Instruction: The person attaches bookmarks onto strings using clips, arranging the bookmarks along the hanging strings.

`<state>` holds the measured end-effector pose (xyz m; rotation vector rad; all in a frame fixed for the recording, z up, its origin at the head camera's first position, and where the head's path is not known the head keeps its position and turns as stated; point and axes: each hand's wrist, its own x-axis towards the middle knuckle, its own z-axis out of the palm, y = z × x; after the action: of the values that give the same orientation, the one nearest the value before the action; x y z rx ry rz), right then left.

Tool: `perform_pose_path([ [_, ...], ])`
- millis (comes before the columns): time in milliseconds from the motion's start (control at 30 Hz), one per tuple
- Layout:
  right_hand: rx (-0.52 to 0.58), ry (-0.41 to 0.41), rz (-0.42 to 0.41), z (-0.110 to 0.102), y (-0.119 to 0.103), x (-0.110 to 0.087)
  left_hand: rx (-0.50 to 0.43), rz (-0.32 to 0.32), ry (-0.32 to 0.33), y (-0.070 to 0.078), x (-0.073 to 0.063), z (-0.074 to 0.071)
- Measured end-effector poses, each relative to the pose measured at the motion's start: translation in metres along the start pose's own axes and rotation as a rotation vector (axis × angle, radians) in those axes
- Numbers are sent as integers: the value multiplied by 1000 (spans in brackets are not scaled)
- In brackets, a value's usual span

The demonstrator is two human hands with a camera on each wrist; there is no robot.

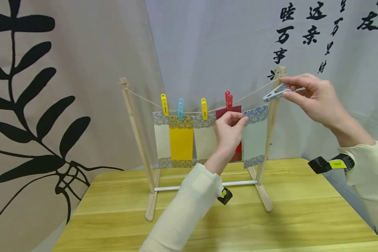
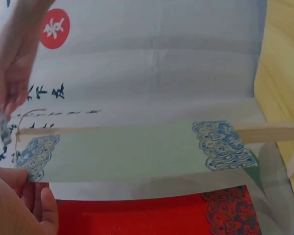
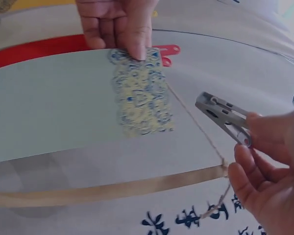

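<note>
My left hand (image 1: 228, 134) pinches the upper left corner of a pale green card (image 1: 255, 136) with blue lace-patterned bands, holding it up at the string (image 1: 256, 90). Between thumb and fingers of my right hand (image 1: 315, 99) is a grey clothespin (image 3: 223, 115), pointing left near the right post's top, apart from the card. A red card (image 1: 238, 152) hangs just left of the green one, partly behind my left hand, under red clothespins (image 1: 229, 100). Further left hang a yellow card (image 1: 181, 143) and two cream cards (image 1: 162, 140), with yellow clothespins (image 1: 164, 104) and a blue clothespin (image 1: 180, 109).
The string runs between two wooden posts (image 1: 137, 136) of a stand with a white crossbar (image 1: 239, 183). The stand is on a wooden table (image 1: 113, 213). Behind it hangs a light cloth (image 1: 208, 42) with black writing and a leaf print.
</note>
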<state>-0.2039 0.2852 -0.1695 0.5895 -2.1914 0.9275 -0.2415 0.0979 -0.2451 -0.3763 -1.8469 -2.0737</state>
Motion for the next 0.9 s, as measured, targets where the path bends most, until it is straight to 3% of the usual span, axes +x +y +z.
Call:
perform_pose_path([
  [133,-89,-19,-79,-3,-7,19,15,47,34,3,3,6],
  [333,-232,-80,-124,-5,-16,42,-7,32,66,4,5,13],
  [567,-368,-144,-266,0,-20,62,-9,27,68,3,8,19],
  [900,-442,-356,-179,6,-24,79,12,45,69,-2,10,18],
])
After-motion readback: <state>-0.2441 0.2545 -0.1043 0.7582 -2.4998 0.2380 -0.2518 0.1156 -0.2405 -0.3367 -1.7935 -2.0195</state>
